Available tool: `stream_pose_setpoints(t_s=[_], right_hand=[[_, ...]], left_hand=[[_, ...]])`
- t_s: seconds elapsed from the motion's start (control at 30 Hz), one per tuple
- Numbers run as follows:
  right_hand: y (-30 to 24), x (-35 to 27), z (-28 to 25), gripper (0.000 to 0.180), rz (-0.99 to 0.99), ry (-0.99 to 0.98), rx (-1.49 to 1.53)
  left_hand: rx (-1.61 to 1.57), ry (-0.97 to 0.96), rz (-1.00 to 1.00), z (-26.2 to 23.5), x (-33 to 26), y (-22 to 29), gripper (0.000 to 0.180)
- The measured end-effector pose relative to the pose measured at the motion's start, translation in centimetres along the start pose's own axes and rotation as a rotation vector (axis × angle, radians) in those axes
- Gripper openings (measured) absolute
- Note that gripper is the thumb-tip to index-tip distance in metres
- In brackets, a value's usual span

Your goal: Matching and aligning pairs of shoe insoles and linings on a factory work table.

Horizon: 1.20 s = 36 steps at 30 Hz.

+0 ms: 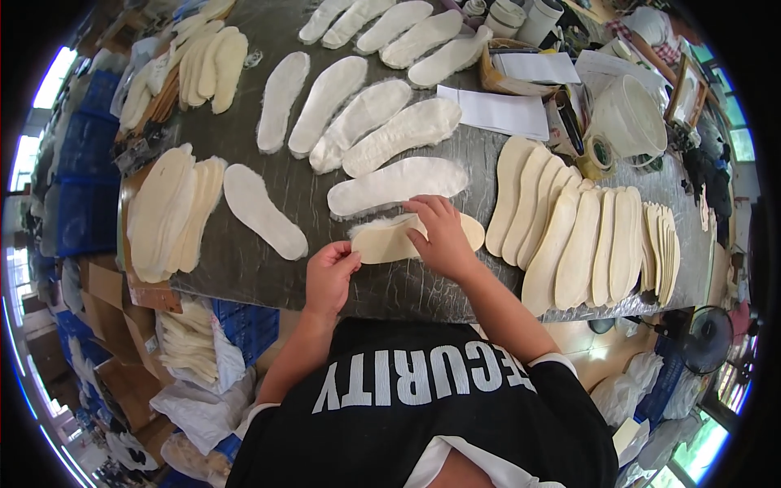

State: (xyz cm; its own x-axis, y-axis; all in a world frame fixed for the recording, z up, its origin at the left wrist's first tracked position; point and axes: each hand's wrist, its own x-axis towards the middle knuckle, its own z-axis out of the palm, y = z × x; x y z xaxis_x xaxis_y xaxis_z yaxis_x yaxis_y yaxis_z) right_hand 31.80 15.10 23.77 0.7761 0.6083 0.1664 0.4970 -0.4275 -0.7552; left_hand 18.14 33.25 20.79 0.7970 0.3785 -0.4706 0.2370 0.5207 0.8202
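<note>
A cream insole lies crosswise near the table's front edge, with white fluffy pile showing along its far left edge. My left hand is closed on its left end, thumb and fingers pinching the rim. Over its middle, my right hand holds the insole, thumb on the cream face and fingers reaching to the far edge; the underside of its fingers is hidden. Just beyond lies a white fleece-edged insole. Another white insole rests at a slant to the left.
Several white insoles are spread toward the back. Overlapping cream insoles lie at right, and a stack of fleece-edged ones at left. Paper sheets, a white bucket and tape stand at back right. A fan is beyond the right edge.
</note>
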Motion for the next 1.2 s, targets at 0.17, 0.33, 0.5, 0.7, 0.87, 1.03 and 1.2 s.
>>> stream_pose_setpoints(t_s=[0.17, 0.33, 0.5, 0.7, 0.87, 1.03, 1.2], right_hand=[[1.9, 0.7, -0.8, 0.041, 0.005, -0.383, -0.050], [2.4, 0.7, 0.1, 0.024, -0.003, -0.538, -0.030], [2.7, -0.1, 2.1, 0.016, -0.017, -0.509, 0.039], [1.8, -0.7, 2.5, 0.013, 0.026, -0.532, 0.036], [1.1, -1.1, 2.7, 0.013, 0.006, -0.508, 0.019], [1.2, -1.5, 2.9, 0.014, -0.008, -0.465, 0.007], [1.0, -1.7, 2.7, 0.015, -0.013, -0.469, 0.002]], left_hand=[[-0.073, -0.071, 0.032, -2.9, -0.9, -0.8, 0.019], [-0.092, -0.087, -0.003, -4.3, -1.5, -0.7, 0.019], [-0.014, -0.084, -0.065, -5.3, -1.9, -0.5, 0.026], [1.392, -0.264, 0.725, 1.2, -1.4, 5.0, 0.061], [1.474, -0.476, 0.612, 1.2, 0.7, 4.7, 0.038], [1.408, -0.530, 0.559, 1.0, 1.4, 4.2, 0.027], [1.398, -0.550, 0.587, 0.5, 1.5, 3.8, 0.023]])
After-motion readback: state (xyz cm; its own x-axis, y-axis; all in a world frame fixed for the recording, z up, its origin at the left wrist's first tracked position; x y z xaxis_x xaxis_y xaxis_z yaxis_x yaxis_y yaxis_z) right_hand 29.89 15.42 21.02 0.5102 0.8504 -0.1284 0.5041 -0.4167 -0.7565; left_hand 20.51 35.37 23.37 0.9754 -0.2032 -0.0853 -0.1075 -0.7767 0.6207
